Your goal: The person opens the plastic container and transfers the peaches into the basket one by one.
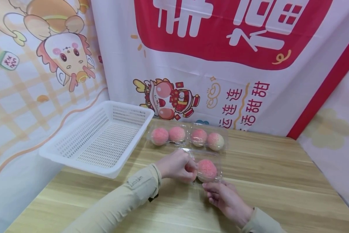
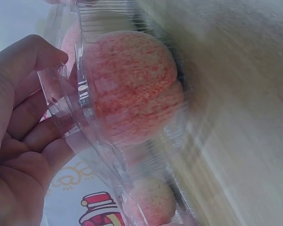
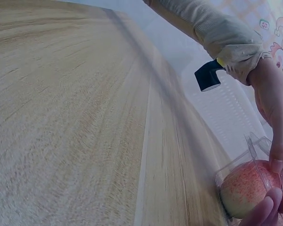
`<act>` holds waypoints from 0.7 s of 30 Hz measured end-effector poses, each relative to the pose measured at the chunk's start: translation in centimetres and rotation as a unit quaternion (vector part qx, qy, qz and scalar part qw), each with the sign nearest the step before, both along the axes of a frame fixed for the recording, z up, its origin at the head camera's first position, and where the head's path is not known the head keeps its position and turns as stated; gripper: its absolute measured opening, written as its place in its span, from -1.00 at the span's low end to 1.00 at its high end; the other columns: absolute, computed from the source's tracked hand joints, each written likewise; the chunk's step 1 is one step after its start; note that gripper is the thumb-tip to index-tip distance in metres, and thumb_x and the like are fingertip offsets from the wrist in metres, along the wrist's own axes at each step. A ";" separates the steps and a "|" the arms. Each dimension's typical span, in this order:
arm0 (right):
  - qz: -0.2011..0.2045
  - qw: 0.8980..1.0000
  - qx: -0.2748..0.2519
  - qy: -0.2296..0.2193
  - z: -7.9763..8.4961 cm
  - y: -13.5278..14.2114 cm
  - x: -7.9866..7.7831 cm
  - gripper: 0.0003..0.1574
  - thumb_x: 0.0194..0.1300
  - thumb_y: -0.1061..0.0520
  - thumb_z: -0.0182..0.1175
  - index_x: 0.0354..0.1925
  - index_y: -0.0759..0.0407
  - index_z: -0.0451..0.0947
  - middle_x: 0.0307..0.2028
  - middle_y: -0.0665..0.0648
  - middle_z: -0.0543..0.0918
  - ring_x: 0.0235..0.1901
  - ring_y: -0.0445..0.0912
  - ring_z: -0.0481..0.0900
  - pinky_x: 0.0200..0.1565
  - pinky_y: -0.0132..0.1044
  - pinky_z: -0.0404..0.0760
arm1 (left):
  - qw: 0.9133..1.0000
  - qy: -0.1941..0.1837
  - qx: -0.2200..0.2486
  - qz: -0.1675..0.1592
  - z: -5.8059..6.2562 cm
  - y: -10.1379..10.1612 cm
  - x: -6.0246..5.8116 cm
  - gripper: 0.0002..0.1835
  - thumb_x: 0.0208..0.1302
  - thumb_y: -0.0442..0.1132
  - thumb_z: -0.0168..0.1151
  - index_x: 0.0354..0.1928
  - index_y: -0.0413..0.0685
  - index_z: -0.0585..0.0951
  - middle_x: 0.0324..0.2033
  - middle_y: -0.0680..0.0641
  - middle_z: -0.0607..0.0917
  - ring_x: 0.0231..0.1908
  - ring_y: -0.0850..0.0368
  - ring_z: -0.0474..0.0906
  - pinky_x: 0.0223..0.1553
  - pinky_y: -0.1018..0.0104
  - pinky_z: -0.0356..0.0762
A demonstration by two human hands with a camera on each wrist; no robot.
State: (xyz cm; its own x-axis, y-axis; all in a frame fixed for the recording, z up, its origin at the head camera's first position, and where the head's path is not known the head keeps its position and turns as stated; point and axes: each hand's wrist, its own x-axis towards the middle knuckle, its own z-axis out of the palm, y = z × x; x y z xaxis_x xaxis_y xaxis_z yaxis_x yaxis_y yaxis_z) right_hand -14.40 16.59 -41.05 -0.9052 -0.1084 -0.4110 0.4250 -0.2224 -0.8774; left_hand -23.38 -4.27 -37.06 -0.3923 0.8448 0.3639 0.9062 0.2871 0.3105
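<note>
A clear plastic clamshell box (image 1: 217, 158) lies on the table in front of me, with a pink peach (image 1: 207, 169) on its right side. A second peach in it is mostly hidden behind my left hand (image 1: 177, 164). In the left wrist view, that hand pinches the box's plastic rim (image 2: 80, 80) between thumb and fingers. My right hand (image 1: 227, 201) is at the box's near right corner, thumb and forefinger holding its edge. Its fingertips (image 3: 262, 212) show beside a peach (image 3: 243, 188) in the right wrist view.
Behind the box stand two more clear boxes, the left one (image 1: 168, 145) and the right one (image 1: 207, 149), each with two peaches. A white perforated basket (image 1: 133, 145) sits at the left of the wooden table (image 1: 264, 181). A printed cloth (image 1: 116, 64) hangs along the back edge.
</note>
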 end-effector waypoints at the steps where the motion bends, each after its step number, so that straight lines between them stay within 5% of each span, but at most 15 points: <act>1: -0.001 1.000 0.004 0.000 0.0 0.0 0.0 -0.92 0.17 0.33 0.29 -0.39 0.20 0.58 -0.52 0.05 0.62 -0.51 -0.19 0.54 -0.38 -0.40 0.54 | 1.000 -0.003 -0.005 0.002 0.1 0.0 0.0 -0.77 -0.02 -0.34 0.33 -0.66 0.15 0.56 -0.71 0.28 0.43 -0.59 0.44 0.32 -0.54 0.57 0.29; 6: -0.003 1.000 0.016 0.002 0.0 0.1 0.2 -0.88 0.12 0.34 0.31 -0.39 0.21 0.55 -0.55 0.04 0.59 -0.56 -0.22 0.49 -0.47 -0.43 0.50 | 0.996 -0.080 0.010 0.039 0.6 -0.1 -0.2 -0.93 0.05 -0.33 0.35 -0.46 -0.03 0.78 -0.57 0.20 0.68 -0.56 0.47 0.43 -0.50 0.58 0.44; 12: -0.001 1.000 0.013 -0.010 -0.2 0.6 0.1 -0.87 0.16 0.29 0.35 -0.37 0.19 0.55 -0.54 0.04 0.61 -0.55 -0.21 0.51 -0.44 -0.43 0.53 | 0.978 -0.178 0.056 0.095 1.2 -1.0 -0.5 -0.83 0.09 -0.33 0.41 -0.25 -0.01 0.80 -0.36 0.17 0.76 -0.47 0.44 0.57 -0.45 0.49 0.56; 21: 0.040 0.999 0.012 0.002 -0.2 2.1 -0.1 -0.91 0.24 0.24 0.33 -0.36 0.16 0.58 -0.41 0.08 0.70 -0.41 -0.14 0.63 -0.24 -0.28 0.65 | 0.980 -0.178 0.032 0.083 1.2 -0.6 -0.3 -0.82 0.05 -0.37 0.44 -0.24 -0.09 0.80 -0.37 0.06 0.77 -0.45 0.47 0.61 -0.43 0.52 0.58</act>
